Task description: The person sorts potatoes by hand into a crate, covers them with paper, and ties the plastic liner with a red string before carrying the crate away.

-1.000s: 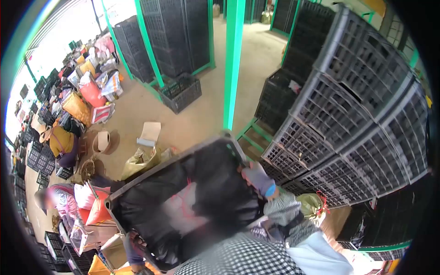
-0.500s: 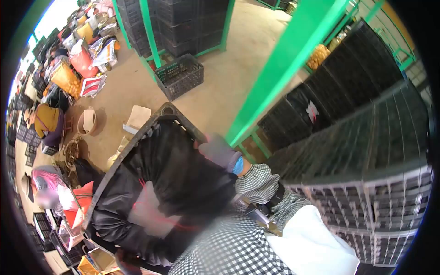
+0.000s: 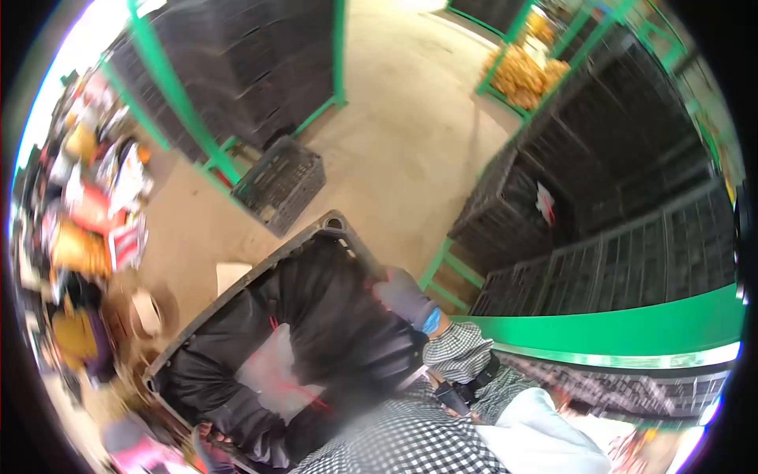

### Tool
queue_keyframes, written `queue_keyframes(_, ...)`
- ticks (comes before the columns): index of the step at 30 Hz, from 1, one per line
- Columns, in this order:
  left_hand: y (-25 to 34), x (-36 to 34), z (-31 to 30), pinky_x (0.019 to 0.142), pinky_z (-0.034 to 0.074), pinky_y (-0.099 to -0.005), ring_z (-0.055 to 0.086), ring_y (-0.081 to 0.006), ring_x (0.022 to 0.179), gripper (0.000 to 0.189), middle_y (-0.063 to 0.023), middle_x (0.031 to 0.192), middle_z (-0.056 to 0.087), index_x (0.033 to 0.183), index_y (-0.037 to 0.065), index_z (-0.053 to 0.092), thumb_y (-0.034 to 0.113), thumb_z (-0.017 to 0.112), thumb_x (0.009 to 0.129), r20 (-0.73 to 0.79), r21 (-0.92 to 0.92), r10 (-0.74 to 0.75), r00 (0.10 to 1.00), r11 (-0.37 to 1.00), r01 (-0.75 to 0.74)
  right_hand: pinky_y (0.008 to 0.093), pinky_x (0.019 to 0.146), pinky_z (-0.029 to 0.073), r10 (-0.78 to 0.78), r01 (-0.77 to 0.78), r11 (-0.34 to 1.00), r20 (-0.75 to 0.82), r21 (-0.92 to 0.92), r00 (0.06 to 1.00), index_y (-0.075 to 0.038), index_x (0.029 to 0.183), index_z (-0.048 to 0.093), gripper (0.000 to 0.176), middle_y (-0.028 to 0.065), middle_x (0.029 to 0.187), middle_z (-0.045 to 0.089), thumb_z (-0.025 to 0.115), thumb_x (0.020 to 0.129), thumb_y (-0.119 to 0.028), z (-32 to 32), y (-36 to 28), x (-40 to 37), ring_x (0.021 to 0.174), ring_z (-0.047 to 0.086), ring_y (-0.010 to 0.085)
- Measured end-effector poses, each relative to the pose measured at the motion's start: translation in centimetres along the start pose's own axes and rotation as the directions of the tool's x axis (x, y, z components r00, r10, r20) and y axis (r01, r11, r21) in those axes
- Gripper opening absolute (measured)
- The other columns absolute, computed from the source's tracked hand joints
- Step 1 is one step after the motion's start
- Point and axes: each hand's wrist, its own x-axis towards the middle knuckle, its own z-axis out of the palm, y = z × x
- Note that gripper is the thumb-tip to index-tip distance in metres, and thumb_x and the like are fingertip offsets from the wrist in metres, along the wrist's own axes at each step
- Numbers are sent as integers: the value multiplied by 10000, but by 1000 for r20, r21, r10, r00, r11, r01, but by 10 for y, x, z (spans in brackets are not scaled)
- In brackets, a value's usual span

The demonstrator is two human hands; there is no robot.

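Note:
A black plastic crate [image 3: 335, 224] lined with a black plastic bag [image 3: 324, 276] is held against my checked clothing. On the bag lies a whitish translucent piece of plastic [image 3: 272, 367] with red string. My right hand [image 3: 404, 299], in a grey glove, grips the crate's right side, its fingers closed over the edge. At the lower left, my left hand [image 3: 212, 450] is closed on the crate's opposite side, partly cut off by the dark frame edge. The bag hides the crate's contents.
Ahead on the floor stands a black crate [image 3: 280, 186] beside a green rack [image 3: 170, 87] of stacked crates. To the right, more crates [image 3: 616, 118] fill a rack with a green beam [image 3: 600, 336]. People and sacks [image 3: 79, 249] line the left; a basin [image 3: 146, 312] is nearer.
I have moved forward with the crate, and my view has turned. The green post that crossed the view has gone from there; a green beam now runs along the right. Both hands keep their grip.

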Motion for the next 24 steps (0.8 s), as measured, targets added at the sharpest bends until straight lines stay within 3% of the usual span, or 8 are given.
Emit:
queue_keyframes(5, 88, 70, 163, 465, 420, -290, 474, -111, 535, 120, 43, 671, 489, 834, 170, 580, 289, 572, 839, 411, 232, -46, 910, 971, -55, 301, 546, 444, 107, -69, 990, -319, 126, 942, -42, 948, 636, 185, 40, 720, 572, 541, 812, -125, -53, 1, 6, 621, 552, 137)
queue_keyframes(8, 97, 139, 288, 480, 417, -284, 480, -103, 527, 140, 36, 620, 494, 873, 136, 610, 274, 590, 882, 645, 274, -160, 747, 961, -31, 241, 457, 425, 106, -61, 992, -478, 110, 872, -44, 976, 638, 211, 10, 690, 567, 540, 796, -93, -115, 24, 59, 511, 506, 102)
queue_keyframes(10, 114, 108, 389, 473, 385, -260, 469, -100, 531, 170, 38, 603, 470, 781, 154, 558, 250, 513, 912, 606, 420, -100, 789, 882, -211, 237, 447, 405, 66, 12, 992, -600, 125, 797, -44, 958, 635, 199, -7, 668, 536, 537, 785, -55, -147, 27, 84, 495, 472, 94)
queue_keyframes(12, 124, 141, 461, 477, 389, -260, 450, -98, 526, 201, 42, 593, 445, 741, 158, 515, 248, 488, 918, 779, 348, -112, 617, 895, -278, 236, 445, 395, 141, 23, 974, -681, 226, 719, -39, 947, 631, 196, -16, 658, 516, 534, 777, -26, -168, 24, 94, 494, 452, 90)
queue_keyframes(18, 136, 120, 698, 493, 390, -248, 430, -93, 509, 171, 48, 590, 437, 730, 135, 524, 232, 548, 868, 868, 441, -275, 414, 810, -387, 247, 460, 399, 259, 69, 938, -819, 339, 512, -8, 939, 612, 187, -1, 679, 524, 525, 774, -16, -242, -11, 124, 520, 467, 98)
queue_keyframes(20, 97, 172, 773, 517, 412, -261, 462, -110, 524, 153, 33, 606, 472, 760, 112, 547, 235, 575, 846, 955, 272, -121, 271, 721, -638, 247, 465, 411, 338, 39, 917, -826, 396, 452, -29, 937, 618, 201, 0, 673, 522, 517, 764, -8, -265, -8, 143, 527, 480, 104)
queue_keyframes(22, 101, 198, 862, 593, 447, -307, 518, -164, 607, 165, -13, 674, 530, 819, 85, 562, 248, 583, 842, 963, 270, -199, 183, 657, -704, 245, 470, 419, 416, 91, 869, -816, 487, 401, -42, 943, 622, 215, 1, 670, 521, 517, 758, -9, -284, -34, 158, 531, 487, 106)
queue_keyframes(24, 101, 199, 933, 721, 495, -385, 598, -256, 757, 220, -90, 794, 612, 906, 56, 570, 269, 573, 856, 866, 482, -457, 202, 655, -582, 260, 480, 433, 473, 115, 836, -811, 536, 344, -56, 960, 627, 248, 14, 671, 533, 552, 726, -21, -305, -55, 172, 514, 495, 119)
